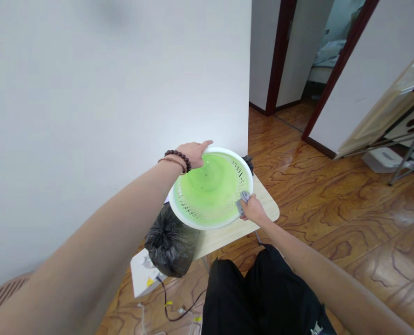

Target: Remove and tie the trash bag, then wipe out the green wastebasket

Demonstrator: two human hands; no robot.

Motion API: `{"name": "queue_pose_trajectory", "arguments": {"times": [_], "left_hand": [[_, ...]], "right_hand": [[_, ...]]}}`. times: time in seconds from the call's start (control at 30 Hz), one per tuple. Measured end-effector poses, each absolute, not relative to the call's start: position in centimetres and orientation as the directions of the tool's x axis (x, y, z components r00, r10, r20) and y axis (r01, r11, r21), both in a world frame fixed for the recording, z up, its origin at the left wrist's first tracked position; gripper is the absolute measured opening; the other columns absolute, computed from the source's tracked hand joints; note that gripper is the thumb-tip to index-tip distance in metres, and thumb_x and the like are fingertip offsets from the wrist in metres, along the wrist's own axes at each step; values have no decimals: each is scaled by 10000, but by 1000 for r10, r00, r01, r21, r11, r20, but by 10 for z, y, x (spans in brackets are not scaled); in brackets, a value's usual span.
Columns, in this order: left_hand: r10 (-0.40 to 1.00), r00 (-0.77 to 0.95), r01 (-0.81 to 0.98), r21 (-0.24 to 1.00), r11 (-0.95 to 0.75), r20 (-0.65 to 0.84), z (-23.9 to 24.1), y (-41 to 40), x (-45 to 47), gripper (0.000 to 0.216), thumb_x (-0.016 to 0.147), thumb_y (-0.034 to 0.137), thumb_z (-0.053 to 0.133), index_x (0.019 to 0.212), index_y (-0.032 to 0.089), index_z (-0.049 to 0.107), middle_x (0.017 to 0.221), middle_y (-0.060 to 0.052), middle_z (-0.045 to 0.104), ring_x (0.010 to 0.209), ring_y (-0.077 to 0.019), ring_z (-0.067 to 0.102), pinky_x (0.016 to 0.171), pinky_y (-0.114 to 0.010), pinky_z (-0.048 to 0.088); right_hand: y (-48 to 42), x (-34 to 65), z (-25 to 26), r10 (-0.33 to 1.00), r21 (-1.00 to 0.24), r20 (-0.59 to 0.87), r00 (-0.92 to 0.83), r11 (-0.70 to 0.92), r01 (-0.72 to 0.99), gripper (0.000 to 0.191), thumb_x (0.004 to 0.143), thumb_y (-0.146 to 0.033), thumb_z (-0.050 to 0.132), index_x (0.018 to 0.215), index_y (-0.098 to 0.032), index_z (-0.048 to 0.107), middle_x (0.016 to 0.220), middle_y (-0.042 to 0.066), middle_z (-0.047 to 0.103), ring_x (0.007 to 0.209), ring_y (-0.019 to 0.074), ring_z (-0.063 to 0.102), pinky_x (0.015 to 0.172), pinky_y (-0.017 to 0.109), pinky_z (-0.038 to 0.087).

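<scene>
Holding up a green-and-white colander (210,181) between both hands, you've got its inside facing you, over the pale wood-grain table (268,204). Can't tell if the bottom is touching the tabletop. Your left hand (193,153) is clasping the far-left part of the white rim, index finger sticking out past the edge, the rest of the grip partly hidden. There's a dark beaded bracelet (172,152) on that wrist, plus a thinner one. Your right hand (254,210) is pinching a folded grey cloth (244,197) against the near-right rim, fingers closed up around it. Just left of the colander, partly under its edge, sits a knotted black plastic bag (173,242), and a bit of something black (249,164) peeks out behind the right side. Further down there's a black cable (173,319) on the wood-look floor (332,204), next to your black trousers (227,293). White wall (123,83) behind, open doorway off to the right, and a white plastic box (382,159) on the floor beyond.
</scene>
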State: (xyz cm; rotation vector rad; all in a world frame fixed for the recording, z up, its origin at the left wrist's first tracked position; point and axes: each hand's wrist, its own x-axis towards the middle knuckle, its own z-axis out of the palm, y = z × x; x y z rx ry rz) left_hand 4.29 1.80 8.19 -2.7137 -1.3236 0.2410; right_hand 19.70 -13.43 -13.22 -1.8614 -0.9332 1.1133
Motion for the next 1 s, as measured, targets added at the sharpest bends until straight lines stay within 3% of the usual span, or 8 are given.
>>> {"name": "queue_pose_trajectory", "arguments": {"times": [0.13,0.3,0.4,0.57,0.73,0.83,0.93,1.0], "left_hand": [[728,682,726,-54,-686,-69,69,24,41,522,749,303,428,1270,305,467,904,-44,668,785,-186,615,676,-255,439],[736,676,737,30,-676,-25,62,32,40,405,667,238,480,1048,242,619,806,-34,662,718,-175,602,613,-245,427],[760,647,762,66,-644,-53,62,30,41,423,628,190,491,1025,225,633,794,-46,659,676,-173,595,566,-247,420],[799,599,800,-15,-600,-59,61,30,44,452,603,169,509,1036,192,636,809,-85,652,668,-191,591,553,-265,427],[826,561,826,-36,-563,-48,61,33,44,402,601,174,529,985,193,648,798,-80,644,672,-180,586,567,-253,427],[838,541,840,-7,-542,-70,62,31,44,405,607,175,528,993,195,648,791,-75,646,672,-174,586,585,-251,426],[830,553,833,7,-554,-75,64,27,44,411,614,178,508,1000,186,650,807,-86,657,697,-194,597,586,-263,425],[818,570,820,0,-572,-70,65,24,43,433,613,177,506,1024,189,642,852,-85,666,752,-201,605,606,-258,425]], "right_hand": [[-135,199,-138,868,-872,-385,315,-454,186,370,804,-345,542,1051,-104,410,925,218,637,415,178,607,353,303,510],[-128,203,-146,862,-848,-393,320,-474,238,392,800,-350,548,1065,-92,418,912,214,641,425,173,609,362,287,503],[-126,206,-151,870,-832,-381,312,-470,294,383,797,-348,548,1065,-93,451,896,194,651,443,171,612,375,279,495],[-114,220,-139,902,-779,-264,340,-408,477,364,812,-401,511,1005,-98,571,813,156,667,572,221,646,502,318,505],[-100,234,-109,923,-523,-55,380,-351,776,409,789,-446,519,1034,-123,576,939,162,656,886,292,632,726,353,481],[-109,226,-116,931,-555,-76,356,-336,761,444,770,-414,536,1118,-139,513,958,130,659,893,263,630,722,320,476],[-125,211,-135,920,-630,-186,345,-381,676,525,743,-426,556,1157,-121,453,940,120,662,838,241,640,658,293,480],[-130,207,-140,910,-611,-230,344,-411,677,563,722,-460,572,1139,-102,452,939,144,657,838,261,636,646,307,476]]}}
